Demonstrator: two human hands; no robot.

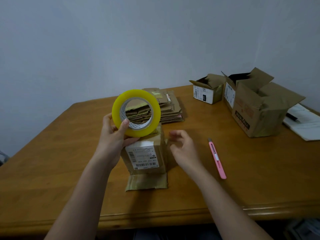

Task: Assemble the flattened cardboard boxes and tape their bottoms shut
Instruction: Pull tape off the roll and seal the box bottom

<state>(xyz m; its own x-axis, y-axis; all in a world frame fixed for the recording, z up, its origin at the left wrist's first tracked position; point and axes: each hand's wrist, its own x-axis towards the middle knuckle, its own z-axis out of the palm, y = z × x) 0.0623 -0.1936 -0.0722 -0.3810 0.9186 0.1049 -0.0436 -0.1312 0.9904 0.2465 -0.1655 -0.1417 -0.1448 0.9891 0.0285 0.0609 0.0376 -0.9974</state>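
Yellow tape roll (pixel 136 113) gripped upright in the left hand (pixel 115 134) above a small cardboard box (pixel 147 155) stood on the wooden bench (pixel 52 163), right hand (pixel 183 148) held loosely spread beside the box, holding nothing, pink cutter (pixel 217 159) laid to the right, flattened boxes (pixel 170 108) stacked behind.

four boxes (pixel 144 155), one tape roll (pixel 136 113), one cutter (pixel 217 158)

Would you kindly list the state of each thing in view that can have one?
tape roll: lifted, gripped by left hand
right hand: open, holding nothing
front box: assembled, upside down, near flap splayed on table
flat cardboard stack: unassembled
three far boxes: assembled, tops open
pink cutter: lying unused
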